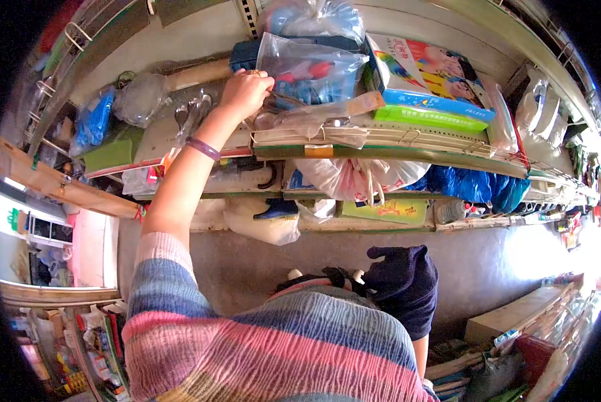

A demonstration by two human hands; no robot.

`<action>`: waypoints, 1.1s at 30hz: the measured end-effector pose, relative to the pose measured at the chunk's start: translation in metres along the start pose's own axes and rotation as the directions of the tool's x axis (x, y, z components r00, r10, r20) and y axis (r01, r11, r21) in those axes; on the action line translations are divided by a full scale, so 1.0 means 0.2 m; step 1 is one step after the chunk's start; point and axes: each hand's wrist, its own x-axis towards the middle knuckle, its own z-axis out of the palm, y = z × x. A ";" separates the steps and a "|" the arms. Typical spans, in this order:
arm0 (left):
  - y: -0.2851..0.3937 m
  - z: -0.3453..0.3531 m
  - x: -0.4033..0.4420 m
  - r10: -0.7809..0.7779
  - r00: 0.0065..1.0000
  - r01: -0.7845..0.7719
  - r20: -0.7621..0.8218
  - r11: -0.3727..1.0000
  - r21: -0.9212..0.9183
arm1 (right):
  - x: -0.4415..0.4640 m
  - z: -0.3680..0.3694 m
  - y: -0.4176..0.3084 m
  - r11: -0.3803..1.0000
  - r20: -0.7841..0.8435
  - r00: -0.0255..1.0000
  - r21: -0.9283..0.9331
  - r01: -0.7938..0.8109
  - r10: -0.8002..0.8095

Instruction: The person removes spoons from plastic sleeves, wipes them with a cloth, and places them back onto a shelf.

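My left hand (247, 92) reaches up to the shelf, fingers curled closed at the left edge of a clear plastic bag (324, 70). Blue and red items show through the bag. Just behind the hand is a dark blue object (244, 55). Below the fingers lie long items in clear wrapping (307, 120). Metal utensils (192, 112) rest to the left of the wrist. A dark navy cloth (402, 285) hangs at my right side, with a bit of my right forearm (420, 354) showing beneath it. My right hand itself is out of sight.
A colourful flat box (434, 87) lies to the right of the bag. A wire guard (414, 137) runs along the shelf edge. Lower shelves hold a white tied bag (354, 179) and blue plastic (471, 186). Goods also stand at the lower left and right.
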 end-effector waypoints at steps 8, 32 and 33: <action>0.04 -0.16 -0.04 -0.051 0.980 0.040 -0.190 0.997 -0.062 | 0.06 0.01 0.03 0.997 -0.013 0.998 0.037 0.061 -0.060; 1.26 -0.49 -0.37 0.185 0.899 -0.278 -0.397 0.942 -0.189 | 0.50 -0.06 0.09 0.964 -0.469 0.860 0.058 0.258 -0.202; 1.27 -0.49 -0.38 0.189 0.903 -0.271 -0.387 0.948 -0.169 | 0.48 -0.08 0.06 0.967 -0.497 0.847 0.055 0.249 -0.190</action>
